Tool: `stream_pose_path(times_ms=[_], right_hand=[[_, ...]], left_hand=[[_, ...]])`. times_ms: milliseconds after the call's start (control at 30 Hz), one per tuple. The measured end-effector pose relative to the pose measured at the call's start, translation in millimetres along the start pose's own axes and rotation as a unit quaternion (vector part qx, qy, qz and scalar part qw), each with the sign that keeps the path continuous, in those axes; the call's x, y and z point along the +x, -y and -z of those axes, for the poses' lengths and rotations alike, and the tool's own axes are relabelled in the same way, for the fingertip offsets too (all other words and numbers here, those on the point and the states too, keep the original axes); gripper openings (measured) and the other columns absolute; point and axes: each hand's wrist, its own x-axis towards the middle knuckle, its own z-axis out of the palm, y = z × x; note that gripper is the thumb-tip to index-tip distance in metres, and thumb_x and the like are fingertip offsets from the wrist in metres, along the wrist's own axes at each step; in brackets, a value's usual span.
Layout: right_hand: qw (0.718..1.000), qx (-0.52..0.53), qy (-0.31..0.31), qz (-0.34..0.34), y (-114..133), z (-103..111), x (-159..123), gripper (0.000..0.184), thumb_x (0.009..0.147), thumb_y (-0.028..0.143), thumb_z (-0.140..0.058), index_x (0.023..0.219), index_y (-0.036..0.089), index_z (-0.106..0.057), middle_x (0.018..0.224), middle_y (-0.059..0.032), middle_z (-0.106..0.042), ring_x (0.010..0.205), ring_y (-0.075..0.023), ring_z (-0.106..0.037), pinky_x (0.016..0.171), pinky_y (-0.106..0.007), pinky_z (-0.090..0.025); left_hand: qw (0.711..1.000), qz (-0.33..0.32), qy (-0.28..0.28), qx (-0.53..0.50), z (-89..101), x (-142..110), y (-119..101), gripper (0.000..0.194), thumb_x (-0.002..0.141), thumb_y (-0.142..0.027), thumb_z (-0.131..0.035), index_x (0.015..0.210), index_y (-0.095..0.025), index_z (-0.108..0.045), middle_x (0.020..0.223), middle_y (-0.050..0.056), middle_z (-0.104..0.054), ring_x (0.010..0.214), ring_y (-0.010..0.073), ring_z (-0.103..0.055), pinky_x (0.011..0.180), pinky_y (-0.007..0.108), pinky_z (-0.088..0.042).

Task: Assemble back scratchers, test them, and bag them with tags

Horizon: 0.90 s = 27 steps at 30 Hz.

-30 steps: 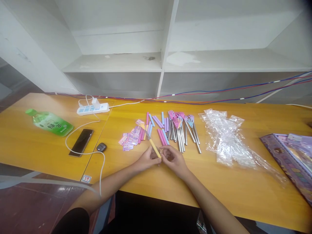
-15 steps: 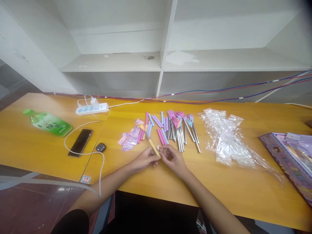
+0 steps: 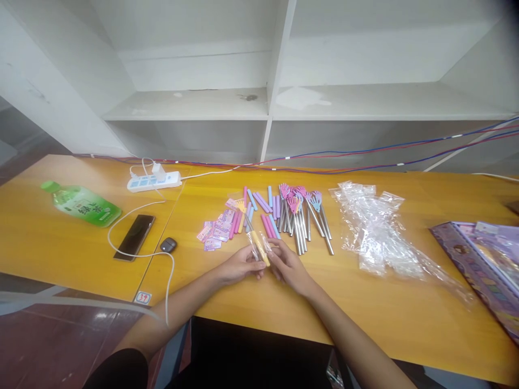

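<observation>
A yellow back scratcher with a metal rod and a small hand-shaped head is tilted up and away to the left. Its handle lies in the closed fingers of my left hand. Clear plastic film, apparently a bag, shows around or against the handle. The fingers of my right hand are bent and pinch the edge of this film. Just beyond my hands are loose coloured handles and a pile of back scratchers with pink, purple and blue heads. Printed cards lie to the left.
A heap of clear plastic bags lies to the right, with a purple printed box beyond. On the left are a green bottle, a phone, a black earbud case, a white cable and a power strip.
The clear film, bunched at my right fingers before, is now spread around the yellow handle. My right hand has shifted slightly, while my left hand keeps its hold.
</observation>
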Motion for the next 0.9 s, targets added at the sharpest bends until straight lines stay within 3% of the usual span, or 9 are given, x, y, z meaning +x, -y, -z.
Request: stream_pose_path(times_ms=[167, 567, 733, 900], right_hand=[[1.000, 0.004, 0.008, 0.016, -3.1, 0.2, 1.7, 0.053, 0.103, 0.059, -0.055, 0.139, 0.022, -0.047, 0.072, 0.0064, -0.055, 0.049, -0.0085, -0.042, 0.047, -0.023, -0.033], [0.998, -0.055, 0.013, 0.035, 2.5, -1.2, -0.1, 0.051, 0.106, 0.056, -0.049, 0.144, 0.022, -0.044, 0.078, 0.0022, -0.061, 0.060, -0.0133, -0.049, 0.059, -0.027, -0.039], [0.999, -0.041, 0.018, 0.023, 1.3, 0.4, -1.0, 0.051, 0.104, 0.056, -0.053, 0.142, 0.022, -0.046, 0.073, 0.0052, -0.054, 0.057, -0.0127, -0.046, 0.059, -0.027, -0.040], [0.999, -0.020, -0.018, 0.023, -1.9, 6.1, -1.2, 0.051, 0.104, 0.059, -0.050, 0.139, 0.022, -0.051, 0.065, 0.0067, -0.048, 0.056, -0.0142, -0.046, 0.060, -0.029, -0.042]], left_hand=[[0.999, -0.026, 0.009, 0.036, 4.3, 2.6, 4.2, 0.057, 0.081, -0.039, -0.089, 0.125, -0.017, -0.059, 0.090, 0.003, -0.066, 0.070, 0.0141, -0.064, 0.066, 0.029, -0.052], [0.996, -0.040, 0.018, 0.075, 3.7, 2.8, 0.1, 0.056, 0.086, -0.042, -0.084, 0.124, -0.015, -0.053, 0.081, 0.001, -0.064, 0.067, 0.0139, -0.063, 0.066, 0.029, -0.053], [0.996, -0.023, 0.015, 0.089, 2.4, 1.0, -1.3, 0.055, 0.083, -0.042, -0.086, 0.121, -0.017, -0.056, 0.083, 0.000, -0.064, 0.066, 0.0129, -0.062, 0.064, 0.028, -0.053], [0.993, 0.005, 0.043, 0.112, 3.1, -1.0, -2.8, 0.061, 0.083, -0.044, -0.085, 0.129, -0.017, -0.057, 0.090, 0.003, -0.065, 0.069, 0.0129, -0.062, 0.066, 0.029, -0.053]])
